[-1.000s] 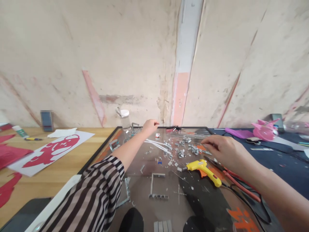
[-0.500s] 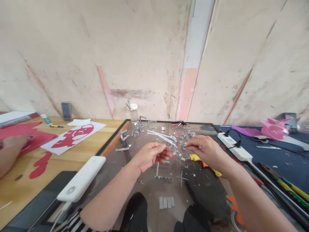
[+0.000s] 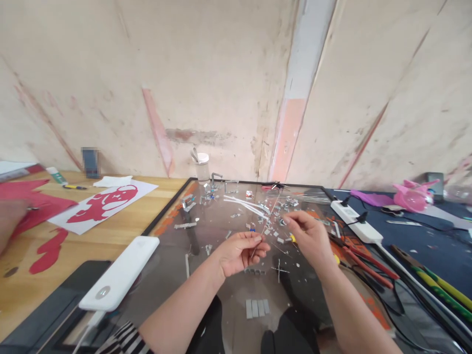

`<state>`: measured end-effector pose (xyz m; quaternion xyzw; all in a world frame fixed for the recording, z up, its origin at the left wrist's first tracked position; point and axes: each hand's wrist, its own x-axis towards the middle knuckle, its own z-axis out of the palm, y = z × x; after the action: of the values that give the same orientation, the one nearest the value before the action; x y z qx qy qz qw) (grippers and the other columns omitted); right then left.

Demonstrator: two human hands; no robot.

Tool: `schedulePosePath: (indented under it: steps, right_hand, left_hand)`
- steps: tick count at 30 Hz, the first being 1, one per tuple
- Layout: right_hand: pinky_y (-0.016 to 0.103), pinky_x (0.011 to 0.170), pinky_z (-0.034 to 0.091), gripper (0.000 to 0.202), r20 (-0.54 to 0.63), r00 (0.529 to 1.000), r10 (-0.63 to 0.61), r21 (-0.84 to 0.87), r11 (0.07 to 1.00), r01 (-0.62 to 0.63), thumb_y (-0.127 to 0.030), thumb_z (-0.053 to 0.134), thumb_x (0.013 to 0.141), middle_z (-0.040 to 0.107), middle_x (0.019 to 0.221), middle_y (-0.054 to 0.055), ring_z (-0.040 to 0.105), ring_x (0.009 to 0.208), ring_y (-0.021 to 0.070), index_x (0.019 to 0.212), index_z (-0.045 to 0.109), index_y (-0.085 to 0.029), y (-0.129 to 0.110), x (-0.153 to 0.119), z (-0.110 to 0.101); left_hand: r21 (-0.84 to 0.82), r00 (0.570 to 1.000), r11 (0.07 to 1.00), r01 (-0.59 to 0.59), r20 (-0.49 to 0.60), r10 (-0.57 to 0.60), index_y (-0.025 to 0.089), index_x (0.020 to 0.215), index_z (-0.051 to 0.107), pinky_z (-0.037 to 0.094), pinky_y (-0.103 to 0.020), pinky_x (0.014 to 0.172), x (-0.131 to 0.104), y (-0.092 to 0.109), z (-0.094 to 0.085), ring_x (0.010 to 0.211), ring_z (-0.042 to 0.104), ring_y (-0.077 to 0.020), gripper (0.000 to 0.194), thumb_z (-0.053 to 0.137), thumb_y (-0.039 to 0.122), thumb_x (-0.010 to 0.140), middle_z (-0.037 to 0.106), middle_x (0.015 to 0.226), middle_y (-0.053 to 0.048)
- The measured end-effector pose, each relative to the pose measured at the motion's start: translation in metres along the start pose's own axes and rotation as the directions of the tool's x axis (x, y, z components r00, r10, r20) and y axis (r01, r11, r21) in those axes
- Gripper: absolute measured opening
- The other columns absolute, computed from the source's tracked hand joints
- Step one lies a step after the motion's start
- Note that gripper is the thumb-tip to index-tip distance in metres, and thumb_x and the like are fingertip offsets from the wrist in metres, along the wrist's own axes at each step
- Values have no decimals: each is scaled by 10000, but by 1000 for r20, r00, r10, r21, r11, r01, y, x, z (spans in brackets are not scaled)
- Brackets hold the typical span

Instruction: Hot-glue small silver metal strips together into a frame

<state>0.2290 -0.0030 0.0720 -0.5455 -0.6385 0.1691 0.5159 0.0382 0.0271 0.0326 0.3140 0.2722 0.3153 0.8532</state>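
Note:
My left hand point(image 3: 245, 250) is raised over the dark glass-topped table point(image 3: 236, 334), its thumb and forefinger pinching a thin wire-like rod point(image 3: 273, 208) that slants up and away. To its right, my right hand point(image 3: 309, 236) has thumb and fingertips together near the far scatter of small grey pieces point(image 3: 289, 202). Whatever it may hold is too small to make out. Beneath the hands lie a thin cross-shaped piece point(image 3: 279, 271) and a row of flat grey strips point(image 3: 257, 309). White sticks point(image 3: 245, 206) lie beyond my left hand. A yellow-handled tool is mostly hidden behind my right hand.
A white power bank point(image 3: 120, 273) with a cable lies at left, a power strip point(image 3: 357, 222) and red-handled pliers point(image 3: 368, 265) at right. A lidded jar point(image 3: 202, 168) stands by the wall. Far left, a co-worker's blurred hand point(image 3: 13, 216) rests at red material point(image 3: 55, 199).
My left hand has moved slightly right and down, and the thin rod now shows clearly in it. My right hand has turned and shifted slightly, uncovering the red-handled pliers.

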Motion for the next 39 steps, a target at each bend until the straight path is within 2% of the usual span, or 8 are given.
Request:
schedulePosePath:
  steps: [2,4,9,17,22,28,33,39]
  right_hand:
    - [263,548,427,269,226,961,156,250,945,-212,-424,582,787,645,730,26,526,567,131,877,644,-178,8,-3,10]
    - [225,469,373,298,327,922,208,416,844,-338,-426,609,773,661,765,19,470,492,85,934,636,-177,13,-5,17]
    - [172,388,317,240,317,908,273,632,654,-417,-357,695,715,671,746,3,461,451,48,866,660,-174,16,-6,19]
    - [169,427,422,244,333,895,298,727,523,-445,-353,729,681,704,746,30,563,510,70,831,693,-164,22,-2,14]
    - [157,426,428,233,269,910,315,777,488,-399,-332,760,647,706,714,14,562,509,62,811,699,-177,28,6,2]
    - [148,458,446,207,176,931,321,807,495,-323,-322,751,666,719,741,11,582,544,59,822,706,-194,39,14,-15]
    - [173,495,481,214,188,932,308,779,531,-333,-320,750,666,726,742,32,623,573,87,818,712,-175,38,13,-14]
    - [205,538,512,239,253,920,298,719,579,-385,-333,742,674,726,773,51,653,618,117,835,717,-158,33,9,-7]
  left_hand:
    - [28,1000,1000,6,5,-7,99,787,633,471,-165,483,0,-5,-2,552,648,-110,122,703,172,719,705,685,-70]
    - [73,1000,997,0,9,0,100,790,633,460,-156,475,0,-9,-4,548,645,-108,150,713,200,712,707,685,-75]
    - [235,999,972,-18,48,7,99,768,628,441,-148,465,-1,-14,-4,547,644,-107,183,719,246,707,711,694,-90]
    - [304,997,952,-25,80,1,103,811,639,363,-137,393,-5,-8,-3,422,557,-59,228,715,289,704,705,671,-70]
    - [343,993,939,-20,119,-22,100,839,648,315,-134,360,-8,-1,-8,364,496,-38,239,703,295,711,705,669,-77]
    - [438,995,899,-16,97,-30,105,828,635,291,-143,359,-13,5,-6,339,466,-30,257,693,326,709,700,660,-75]
    - [544,997,838,-33,73,-8,121,895,620,352,-162,415,-14,7,-3,401,514,-57,301,673,359,720,685,650,-54]
    - [680,995,728,-88,29,94,114,893,633,355,-174,440,-11,6,-5,420,477,-57,291,622,368,753,614,559,-5]
